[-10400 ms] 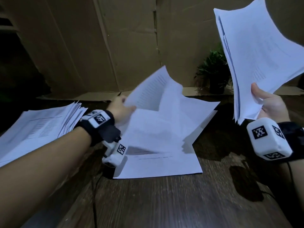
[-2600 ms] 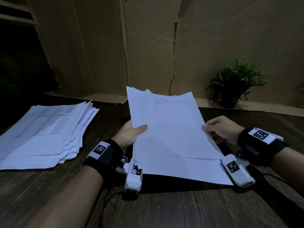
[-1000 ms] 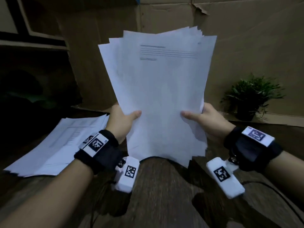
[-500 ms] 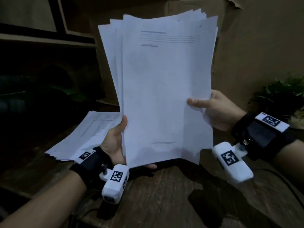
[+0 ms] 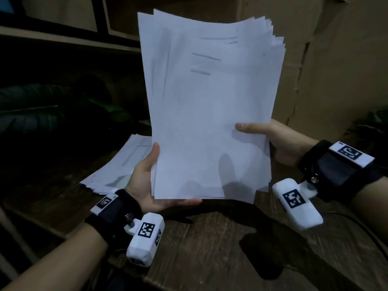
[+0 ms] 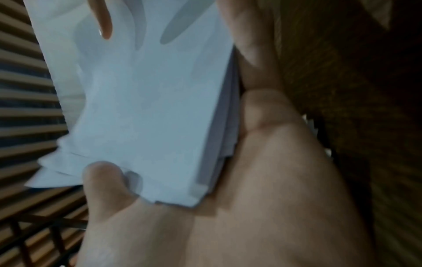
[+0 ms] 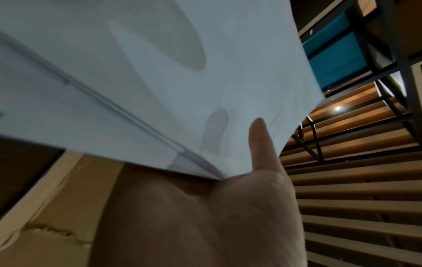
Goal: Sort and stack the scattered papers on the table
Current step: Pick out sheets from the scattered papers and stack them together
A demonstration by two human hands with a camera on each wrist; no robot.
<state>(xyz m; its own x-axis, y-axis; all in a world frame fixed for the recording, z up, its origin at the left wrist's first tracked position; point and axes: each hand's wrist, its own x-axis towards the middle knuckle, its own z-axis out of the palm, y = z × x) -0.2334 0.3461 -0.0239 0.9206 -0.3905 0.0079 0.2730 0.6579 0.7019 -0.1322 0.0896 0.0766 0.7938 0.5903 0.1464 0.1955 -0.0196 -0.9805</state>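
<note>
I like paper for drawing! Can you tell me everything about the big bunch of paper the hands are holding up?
The sheaf of papers is white, thin sheets, held upright above the wooden table. The front sheet has a few blurred printed lines near the top. Its top edges fan out unevenly. The left hand cups its bottom left corner; the right hand pinches its right edge.

- Left hand point(image 5: 144, 181) is palm-up, fingers under the bottom edge of the sheaf point(image 5: 210, 114), thumb upright along its left side
- Right hand point(image 5: 279, 139) grips the sheaf's right edge, thumb flat across the front, fingers behind
- Both forearms reach forward, raised, each with a black wrist band point(image 5: 340, 171)
</note>
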